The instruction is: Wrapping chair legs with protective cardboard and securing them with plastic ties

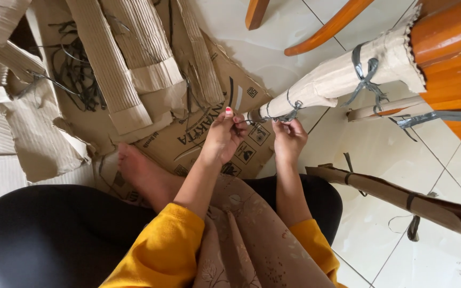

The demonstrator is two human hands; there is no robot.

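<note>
A furniture leg wrapped in corrugated cardboard (337, 77) slants from the upper right down to the middle, bound with dark plastic straps. My left hand (223, 134) pinches the strap (289, 113) at the wrapped leg's lower tip, fingers closed on it. My right hand (289, 140) is just right of it, fingertips closed on the same strap below the tip. Yellow sleeves cover both forearms. I sit on the floor with my bare foot (140, 170) resting on flattened cardboard.
Torn cardboard sheets (113, 69) and loose black straps (76, 69) lie piled at the upper left. A second cardboard-wrapped piece (401, 197) lies on the white tile floor (380, 149) at right. Orange wooden furniture (454, 58) stands at the upper right.
</note>
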